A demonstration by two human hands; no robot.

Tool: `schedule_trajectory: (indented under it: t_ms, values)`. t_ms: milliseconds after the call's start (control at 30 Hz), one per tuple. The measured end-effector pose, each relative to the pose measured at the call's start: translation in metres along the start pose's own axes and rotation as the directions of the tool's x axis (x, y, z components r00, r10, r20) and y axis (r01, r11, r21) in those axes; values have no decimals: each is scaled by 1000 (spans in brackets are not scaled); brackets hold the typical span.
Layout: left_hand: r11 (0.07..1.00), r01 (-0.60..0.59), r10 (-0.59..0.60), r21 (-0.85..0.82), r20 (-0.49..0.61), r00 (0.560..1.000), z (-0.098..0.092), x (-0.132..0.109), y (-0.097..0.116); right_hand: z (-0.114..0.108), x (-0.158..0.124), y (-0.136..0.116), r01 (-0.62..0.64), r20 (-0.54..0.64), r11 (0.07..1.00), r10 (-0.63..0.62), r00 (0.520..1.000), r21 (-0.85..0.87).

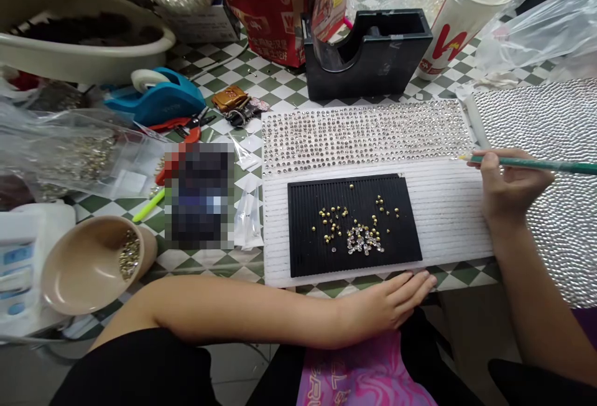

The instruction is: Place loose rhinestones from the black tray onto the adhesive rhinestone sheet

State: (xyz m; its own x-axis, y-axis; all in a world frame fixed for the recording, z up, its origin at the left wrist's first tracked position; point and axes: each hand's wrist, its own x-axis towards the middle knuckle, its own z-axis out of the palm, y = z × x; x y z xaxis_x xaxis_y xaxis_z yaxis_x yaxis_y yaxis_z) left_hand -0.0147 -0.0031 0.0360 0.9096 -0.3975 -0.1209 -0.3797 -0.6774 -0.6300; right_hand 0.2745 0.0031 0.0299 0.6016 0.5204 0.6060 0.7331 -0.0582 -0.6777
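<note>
Head view: at the right of the frame, the right hand [510, 191] pinches a green pencil [527, 162] between thumb and fingers, close to its tip. That low grip probably gives finer control over such tiny pieces. The pale tip points left at the lower right corner of the stone rows [364, 135]; whether it touches a stone is too small to tell. The left hand [403, 300] lies at bottom centre, fingers straight and side by side along the near edge of the white board [448, 213]. It pinches nothing that shows, though its palm is hidden; it may be there to keep the board from sliding.

The stone rows cover the upper part of the board, right of the frame's centre: small, round, silvery and glittering, in close, nearly regular lines on a pale ground. Below them sits a black tray [303, 232], its grooves presumably there to stop the loose stones [364, 241] rolling. These show 2 looks, gold and clear, with the clear ones bunched near the tray's lower middle. At lower left, a tan bowl [69, 269] holds more small pieces; at far right lies a glossy silver sheet [555, 226] of dense bumps.
</note>
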Motion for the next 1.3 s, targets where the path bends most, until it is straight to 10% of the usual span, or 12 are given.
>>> schedule_trajectory:
  t_ms: [600, 867, 1300]
  values:
    - [993, 12, -11, -121, 5, 1000, 1, 1, 2, 1, -10, -13, -13, 13, 999, 13, 1000, 32]
    - [967, 124, -146, -224, -82, 986, 6, 1, 9, 6, -58, -78, 59, 456, 966, -172, 873, 252]
    - [948, 171, -201, -269, -89, 976, 6, 0, 12, 10, -65, -87, 169, 480, 955, -271, 835, 245]
